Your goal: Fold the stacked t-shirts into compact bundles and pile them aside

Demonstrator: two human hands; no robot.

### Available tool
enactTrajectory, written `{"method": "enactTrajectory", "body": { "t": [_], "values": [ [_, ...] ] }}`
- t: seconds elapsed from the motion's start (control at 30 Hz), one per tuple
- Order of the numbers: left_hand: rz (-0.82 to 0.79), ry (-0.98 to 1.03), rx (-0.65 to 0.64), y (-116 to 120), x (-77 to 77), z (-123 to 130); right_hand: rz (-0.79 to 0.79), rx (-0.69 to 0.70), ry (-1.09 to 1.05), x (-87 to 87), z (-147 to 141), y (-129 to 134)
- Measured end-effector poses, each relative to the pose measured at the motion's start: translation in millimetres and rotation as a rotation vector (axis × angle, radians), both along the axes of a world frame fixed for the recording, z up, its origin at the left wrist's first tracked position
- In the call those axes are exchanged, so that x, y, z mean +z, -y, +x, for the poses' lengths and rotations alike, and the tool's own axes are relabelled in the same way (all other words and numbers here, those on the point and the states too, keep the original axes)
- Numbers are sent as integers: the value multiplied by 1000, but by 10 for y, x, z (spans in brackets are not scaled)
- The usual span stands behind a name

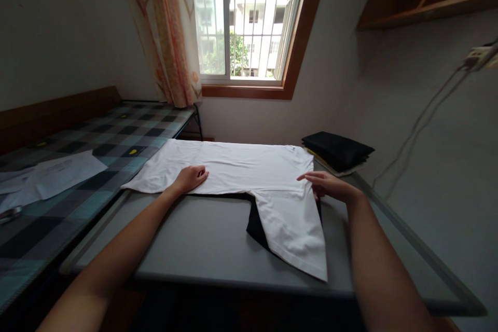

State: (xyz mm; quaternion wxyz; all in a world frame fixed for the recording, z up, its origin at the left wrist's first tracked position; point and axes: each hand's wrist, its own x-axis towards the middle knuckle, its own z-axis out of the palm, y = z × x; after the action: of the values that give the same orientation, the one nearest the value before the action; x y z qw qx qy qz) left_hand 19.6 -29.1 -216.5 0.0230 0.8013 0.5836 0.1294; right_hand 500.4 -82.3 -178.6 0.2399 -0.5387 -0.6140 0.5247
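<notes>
A white T-shirt [237, 166] lies sideways across the grey table, its hem to the left and one sleeve [293, 233] pointing toward me. Black cloth [257, 223] peeks out from underneath, along the near edge and beside the sleeve. On the near side of the shirt's body, my left hand [192, 178] rests with its fingers curled closed against the white fabric. At the shoulder end on the right, my right hand [329, 185] grips the shirt's edge; its index finger extends over the cloth, and the other fingers are partly hidden.
The grey table [194, 238] has a raised rim. A stack of folded dark items [336, 148] sits at its back right corner. To the left is a bed with a checked cover [136, 129] and papers [58, 176]. A cable [420, 119] hangs down the right wall.
</notes>
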Motion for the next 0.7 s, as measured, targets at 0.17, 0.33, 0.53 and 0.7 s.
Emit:
{"method": "enactTrajectory", "body": {
  "t": [0.17, 0.33, 0.53, 0.7],
  "values": [
    [-5, -3, -1, -5, -1, -5, -79, 134, -171, 92, -74, 58],
    [1, 13, -11, -13, -17, -15, -57, 257, -174, 87, -295, 41],
    [12, 27, -21, -19, -31, -24, 11, 396, -57, 92, -424, 14],
    [11, 29, -19, -14, -15, -14, 53, 468, 15, 118, -451, 13]
  ]
}}
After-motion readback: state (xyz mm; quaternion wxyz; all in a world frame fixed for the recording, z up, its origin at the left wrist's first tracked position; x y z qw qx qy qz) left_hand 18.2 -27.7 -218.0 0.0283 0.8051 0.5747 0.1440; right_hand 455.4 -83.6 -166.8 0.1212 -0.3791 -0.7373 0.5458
